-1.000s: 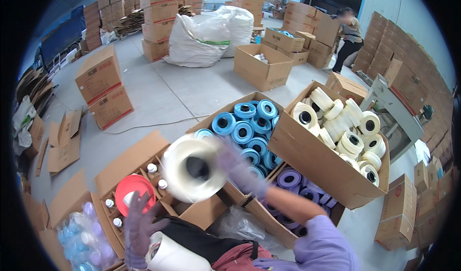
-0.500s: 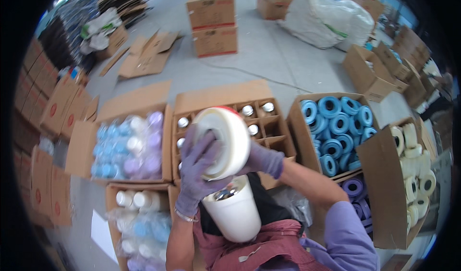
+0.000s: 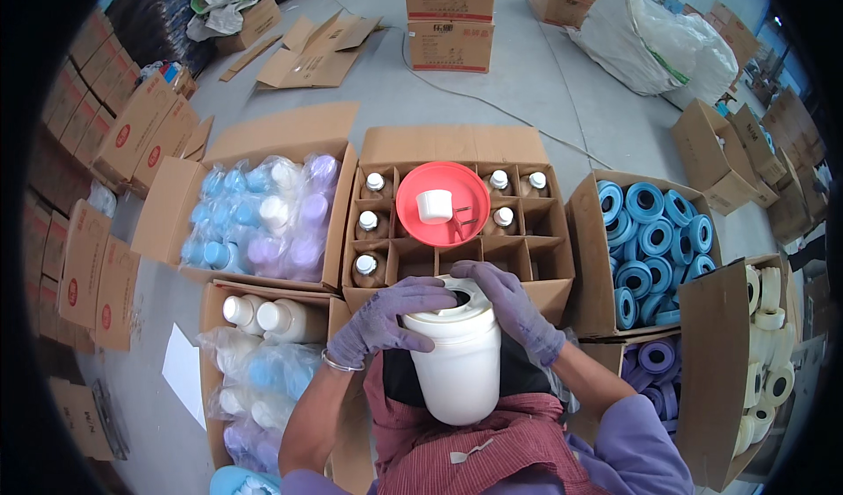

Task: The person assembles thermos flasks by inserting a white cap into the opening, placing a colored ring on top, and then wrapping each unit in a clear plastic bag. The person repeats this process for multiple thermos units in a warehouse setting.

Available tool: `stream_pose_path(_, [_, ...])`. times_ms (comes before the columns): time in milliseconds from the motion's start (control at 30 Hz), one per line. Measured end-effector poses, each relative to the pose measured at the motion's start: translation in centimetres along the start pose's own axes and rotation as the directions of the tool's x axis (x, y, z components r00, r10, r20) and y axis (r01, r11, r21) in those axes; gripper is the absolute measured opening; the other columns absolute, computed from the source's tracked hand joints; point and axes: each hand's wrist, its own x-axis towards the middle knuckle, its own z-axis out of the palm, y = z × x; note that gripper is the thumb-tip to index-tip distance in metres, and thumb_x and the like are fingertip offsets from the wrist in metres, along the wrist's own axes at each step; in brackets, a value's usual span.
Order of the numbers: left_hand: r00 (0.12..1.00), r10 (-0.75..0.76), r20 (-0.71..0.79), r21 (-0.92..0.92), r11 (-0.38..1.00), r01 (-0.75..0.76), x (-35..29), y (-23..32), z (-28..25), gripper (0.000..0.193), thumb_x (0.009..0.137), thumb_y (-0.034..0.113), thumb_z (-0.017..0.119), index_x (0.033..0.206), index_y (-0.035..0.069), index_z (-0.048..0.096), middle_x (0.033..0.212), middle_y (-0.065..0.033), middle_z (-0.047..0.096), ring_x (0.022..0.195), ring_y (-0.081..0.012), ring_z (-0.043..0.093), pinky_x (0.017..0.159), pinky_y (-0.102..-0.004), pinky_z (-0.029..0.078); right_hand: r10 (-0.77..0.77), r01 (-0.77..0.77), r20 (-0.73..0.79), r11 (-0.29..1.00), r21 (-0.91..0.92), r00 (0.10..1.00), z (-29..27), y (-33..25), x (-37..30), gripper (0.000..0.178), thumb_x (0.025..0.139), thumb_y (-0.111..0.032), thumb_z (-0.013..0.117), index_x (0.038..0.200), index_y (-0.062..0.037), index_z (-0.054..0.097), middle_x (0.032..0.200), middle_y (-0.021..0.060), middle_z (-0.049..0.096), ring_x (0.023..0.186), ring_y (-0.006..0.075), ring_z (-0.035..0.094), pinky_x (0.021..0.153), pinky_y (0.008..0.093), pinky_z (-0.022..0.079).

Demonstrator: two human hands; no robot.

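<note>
A white tapered flask body (image 3: 457,374) stands upright at my lap. On its mouth sits a white ring-shaped collar (image 3: 474,300) with a dark hole in the middle. My left hand (image 3: 399,312), in a purple-grey glove, wraps round the collar's left side, fingers over the top and thumb at the front. My right hand (image 3: 509,306), gloved alike, grips the collar's right and far edge. Just beyond my hands, a red round dish (image 3: 417,192) rests on a divided carton (image 3: 549,271). In the dish are a white cup (image 3: 435,206) and some small dark pieces.
Several white-capped bottles (image 3: 368,222) stand in the carton's compartments. Cartons at left hold bagged blue, white and purple parts (image 3: 263,210). At right are cartons of blue rings (image 3: 654,240), purple rings (image 3: 655,356) and cream rings (image 3: 780,384). Stacked cartons (image 3: 450,47) stand farther off.
The collar, held tilted above the flask body before, now sits level on its mouth, covering the shiny silver inside. Both hands came down with it. The red dish is now in full sight.
</note>
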Motion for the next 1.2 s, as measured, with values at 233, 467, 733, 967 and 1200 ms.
stream_pose_path(233, [0.985,-0.043,-0.164,0.686,0.713,0.146,-1.3,8.0,6.3,0.067,0.080,0.052,0.073,0.124,0.003,0.060,0.122,-0.0169,0.063,0.117,-0.0342,0.058,0.110,-0.0481,0.037,0.030,-0.406,0.510,0.647,0.646,0.860,0.9,6.9,3.1,0.040,0.105,-0.023,0.039,0.112,0.0088,0.062,0.120,0.0171,0.065,0.110,0.0244,0.062,0.101,0.0350,0.047])
stream_pose_path(467, [0.831,-0.050,-0.554,0.071,0.992,0.108,-2.3,2.1,5.8,0.037,0.098,0.025,0.051,0.124,0.000,0.057,0.125,-0.0175,0.060,0.119,-0.0330,0.055,0.108,-0.0395,0.038,-0.282,0.306,0.229,0.949,-0.076,0.932,-0.8,2.1,0.0,0.053,0.101,-0.042,0.044,0.121,0.0035,0.062,0.125,0.0186,0.061,0.117,0.0296,0.057,0.109,0.0411,0.037])
stream_pose_path(733, [0.821,-0.104,-0.561,0.416,0.822,0.388,-2.3,-3.4,14.7,0.059,0.089,0.025,0.067,0.137,0.000,0.046,0.140,-0.0239,0.045,0.135,-0.0382,0.039,0.115,-0.0506,0.027,-0.059,-0.007,-0.061,0.659,-0.752,0.996,-6.5,-5.5,-13.7,0.048,0.084,-0.028,0.071,0.125,-0.0061,0.060,0.103,0.0148,0.064,0.085,0.0314,0.068,0.073,0.0401,0.055])
stream_pose_path(967, [0.991,0.108,-0.078,0.087,0.991,-0.101,-4.2,6.0,15.1,0.030,0.072,0.011,0.078,0.098,0.007,0.063,0.113,-0.0128,0.065,0.112,-0.0306,0.062,0.110,-0.0450,0.038,0.916,-0.913,0.140,0.341,0.225,0.377,-12.6,12.0,-20.8,0.045,0.101,-0.041,0.044,0.121,-0.0042,0.060,0.099,0.0155,0.070,0.089,0.0329,0.069,0.088,0.0397,0.054])
stream_pose_path(1200, [0.756,-0.654,0.027,-0.688,0.537,0.489,-5.0,1.1,12.9,0.038,0.093,0.010,0.062,0.129,-0.001,0.060,0.119,-0.0099,0.067,0.108,-0.0161,0.064,0.099,-0.0299,0.049,-0.263,0.204,-0.064,0.861,-0.466,0.963,-10.9,2.4,-15.2,0.048,0.099,-0.027,0.036,0.139,-0.0024,0.049,0.140,0.0216,0.049,0.139,0.0314,0.039,0.113,0.0394,0.033])
